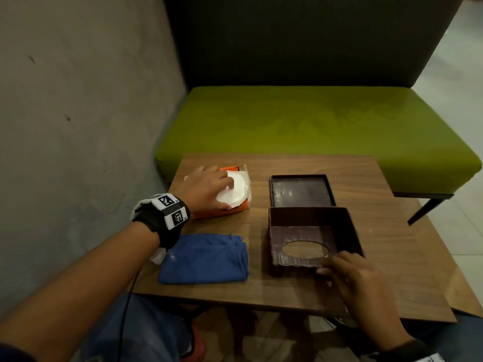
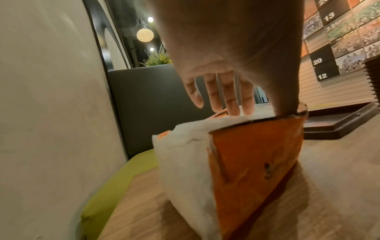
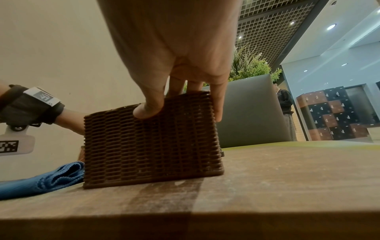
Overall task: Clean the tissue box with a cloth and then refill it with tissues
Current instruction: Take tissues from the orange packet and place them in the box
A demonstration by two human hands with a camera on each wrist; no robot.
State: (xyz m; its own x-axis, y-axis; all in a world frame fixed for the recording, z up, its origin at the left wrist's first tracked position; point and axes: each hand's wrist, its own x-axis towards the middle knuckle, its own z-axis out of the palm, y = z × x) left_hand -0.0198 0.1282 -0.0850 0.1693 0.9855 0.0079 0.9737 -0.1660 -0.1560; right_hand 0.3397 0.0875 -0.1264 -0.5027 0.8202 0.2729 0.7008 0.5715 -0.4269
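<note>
Gripping the near edge of the tissue box (image 1: 311,239), my right hand (image 1: 350,278) sits at the lower right of the head view; in the right wrist view the thumb presses on the outer wall and the other fingers (image 3: 219,104) go over the rim and the corner. This box is dark brown, its outside wall has a woven basket pattern (image 3: 152,142), and it lies upside down on the wooden table (image 1: 392,257), so the open bottom faces up and I see the oval opening (image 1: 304,250) at its floor, with the table showing through. Its flat dark lid (image 1: 302,190) lies just behind it, nearly touching, a little higher in the frame. My left hand (image 1: 206,188) is in the middle left of the head view, resting on the orange tissue pack (image 1: 235,207). The thumb goes down into the torn top of the pack and the fingers (image 2: 230,97) lie almost straight on the white tissues (image 1: 235,189), which bulge out of the wrapper; whether the hand already pinches them, I cannot tell. A folded blue cloth (image 1: 206,258) lies below the pack, left of the box and apart from it.
</note>
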